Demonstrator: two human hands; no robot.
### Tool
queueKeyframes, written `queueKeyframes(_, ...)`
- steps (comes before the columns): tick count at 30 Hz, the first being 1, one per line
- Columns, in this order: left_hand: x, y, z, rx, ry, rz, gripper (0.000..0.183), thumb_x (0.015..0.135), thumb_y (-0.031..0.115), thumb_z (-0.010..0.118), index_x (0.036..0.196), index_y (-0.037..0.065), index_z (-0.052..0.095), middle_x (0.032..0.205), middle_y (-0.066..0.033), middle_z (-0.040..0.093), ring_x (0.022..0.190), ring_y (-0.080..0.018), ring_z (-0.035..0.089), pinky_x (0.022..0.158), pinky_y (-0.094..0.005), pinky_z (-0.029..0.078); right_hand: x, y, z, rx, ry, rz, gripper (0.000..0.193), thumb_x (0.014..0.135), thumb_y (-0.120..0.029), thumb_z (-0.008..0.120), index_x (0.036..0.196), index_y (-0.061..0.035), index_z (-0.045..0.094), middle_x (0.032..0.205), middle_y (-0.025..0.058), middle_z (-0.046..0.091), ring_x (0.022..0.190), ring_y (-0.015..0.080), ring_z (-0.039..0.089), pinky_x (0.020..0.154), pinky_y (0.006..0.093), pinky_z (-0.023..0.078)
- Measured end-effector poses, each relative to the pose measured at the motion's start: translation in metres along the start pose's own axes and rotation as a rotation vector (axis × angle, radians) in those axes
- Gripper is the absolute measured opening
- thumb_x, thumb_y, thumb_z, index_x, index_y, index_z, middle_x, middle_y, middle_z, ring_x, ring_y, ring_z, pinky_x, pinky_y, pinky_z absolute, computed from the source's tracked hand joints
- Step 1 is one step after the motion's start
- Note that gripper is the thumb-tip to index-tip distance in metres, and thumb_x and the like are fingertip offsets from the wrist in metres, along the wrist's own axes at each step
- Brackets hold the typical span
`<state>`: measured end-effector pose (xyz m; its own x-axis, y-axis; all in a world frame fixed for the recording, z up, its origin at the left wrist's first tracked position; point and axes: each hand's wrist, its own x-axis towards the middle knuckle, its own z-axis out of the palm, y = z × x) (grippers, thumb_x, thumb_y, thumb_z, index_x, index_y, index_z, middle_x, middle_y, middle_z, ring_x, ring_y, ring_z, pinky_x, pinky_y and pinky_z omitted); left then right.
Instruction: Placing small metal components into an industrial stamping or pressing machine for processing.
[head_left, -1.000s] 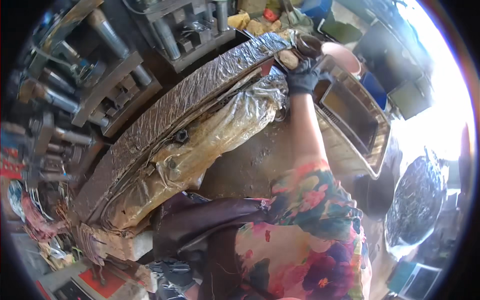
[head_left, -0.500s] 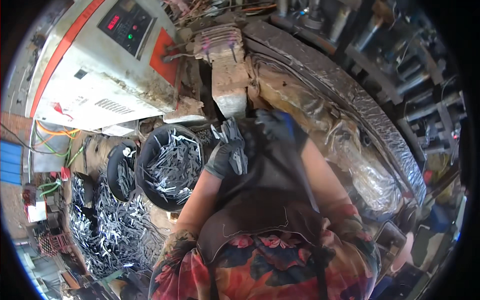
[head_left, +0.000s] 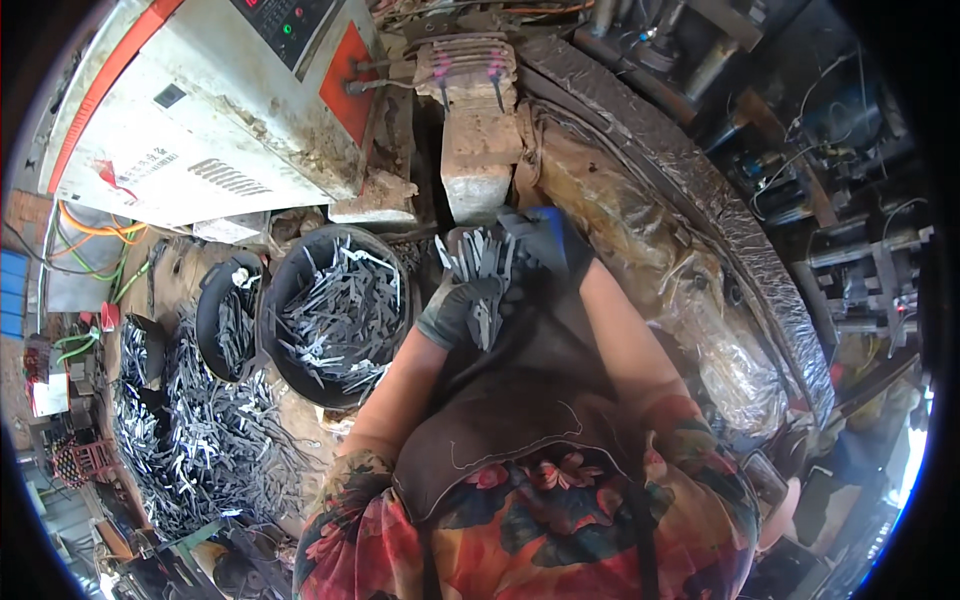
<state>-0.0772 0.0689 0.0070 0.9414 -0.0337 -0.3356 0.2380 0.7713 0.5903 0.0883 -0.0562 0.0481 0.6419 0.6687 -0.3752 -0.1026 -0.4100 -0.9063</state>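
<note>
A fanned bundle of flat, narrow grey metal strips (head_left: 480,262) stands up in front of my dark apron. Wrapped round its lower part, my left hand (head_left: 447,308), in a dark work glove, grips the strips. My right hand (head_left: 552,246), gloved in dark grey with a blue patch, is closed against the bundle's upper right side, its fingers bent at the strip ends; just what the fingertips pinch is partly hidden. Left of my left forearm is a round black tub (head_left: 268,330) with many similar strips (head_left: 345,310) inside.
A smaller black container (head_left: 205,325) with strips sits beside the tub, and a large loose heap of strips (head_left: 215,430) lies farther left. A white and red machine cabinet (head_left: 230,110) stands ahead. Bricks (head_left: 480,165) are in front, and crumpled plastic sheeting (head_left: 735,350) lies to the right.
My right hand has come left and down to meet the bundle. The strips in my left hand now stand more upright and fanned. The view has shifted slightly.
</note>
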Motion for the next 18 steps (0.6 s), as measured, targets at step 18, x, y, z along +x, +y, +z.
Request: queueKeyframes(18, 0.005, -0.011, -0.024, -0.481, -0.075, 0.202, 0.028, 0.091, 0.013, 0.065, 0.118, 0.009, 0.059, 0.105, -0.0072, 0.064, 0.1, -0.0235, 0.063, 0.095, -0.0382, 0.052, -0.062, 0.005, -0.026, 0.195, -0.05, -0.294, 0.034, 0.099, -0.035, 0.064, 0.101, -0.0023, 0.073, 0.068, 0.0002, 0.063, 0.057, 0.0051, 0.056, 0.049, 0.0192, 0.041)
